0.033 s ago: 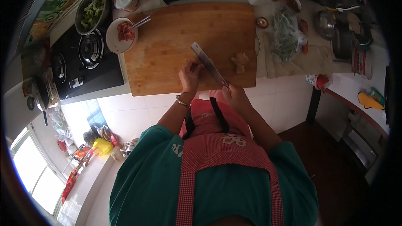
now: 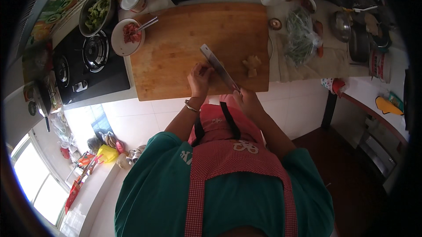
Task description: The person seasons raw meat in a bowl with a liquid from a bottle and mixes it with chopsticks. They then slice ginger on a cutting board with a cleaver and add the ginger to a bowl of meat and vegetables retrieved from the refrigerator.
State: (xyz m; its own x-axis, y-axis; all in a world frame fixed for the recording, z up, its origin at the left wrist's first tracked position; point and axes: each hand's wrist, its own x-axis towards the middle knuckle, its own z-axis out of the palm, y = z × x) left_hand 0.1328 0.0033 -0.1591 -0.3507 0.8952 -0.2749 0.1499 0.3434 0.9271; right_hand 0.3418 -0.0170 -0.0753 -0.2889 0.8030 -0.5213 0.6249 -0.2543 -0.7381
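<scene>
My right hand (image 2: 249,103) is wrapped round the handle of a wide-bladed kitchen knife (image 2: 219,68). Its blade slants up and left over the wooden cutting board (image 2: 198,26), near the front edge. Just left of the blade, my left hand (image 2: 200,79) has its fingers curled and pressed together on the board. Whatever lies under those fingertips is too small and covered to name; a small pale bit shows by the blade. To the right of the knife, a knobbly piece of ginger (image 2: 252,65) lies on the board.
A bowl of minced meat (image 2: 128,36) with a spoon overlaps the board's left edge. Behind it, a metal pan of greens (image 2: 97,14) stands by the black gas stove (image 2: 79,68). On the right are a mushroom (image 2: 275,24), bagged greens (image 2: 300,37) and a carrot (image 2: 319,51).
</scene>
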